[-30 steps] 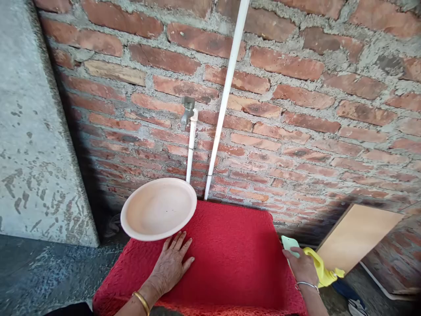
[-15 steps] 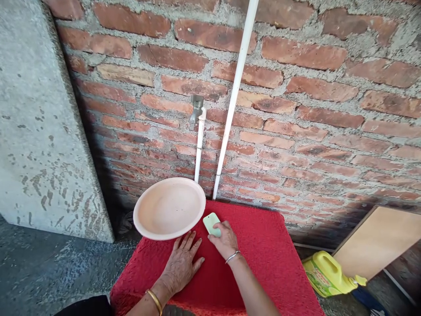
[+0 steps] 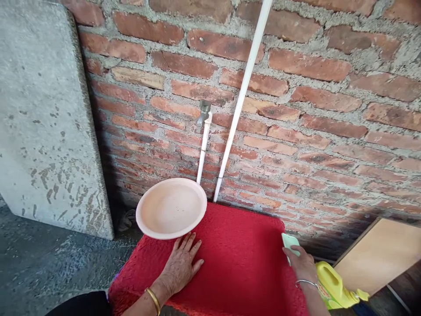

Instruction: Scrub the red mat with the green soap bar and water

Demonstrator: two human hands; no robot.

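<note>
A red, fuzzy cloth (image 3: 240, 254) covers a raised surface in front of me. My left hand (image 3: 181, 263) lies flat on it, fingers spread, the fingertips close by the rim of a pale pink basin (image 3: 171, 210). The basin rests at the back left corner of the cloth, with a few dark specks inside. At the right edge of the cloth, my right hand (image 3: 301, 264) grips a flat, pale green scrubbing brush (image 3: 290, 241). Its underside is hidden.
A brick wall (image 3: 305, 140) rises behind, with a tap (image 3: 203, 115) and a white pipe (image 3: 241, 103) on it. On the left leans a concrete slab (image 3: 49, 123). To the right stand a yellow jug (image 3: 333, 285) and a tan board (image 3: 381, 254).
My right hand has carried the green brush from beside the basin across the cloth to its right edge. The left hand stays in place on the cloth. The view has shifted slightly.
</note>
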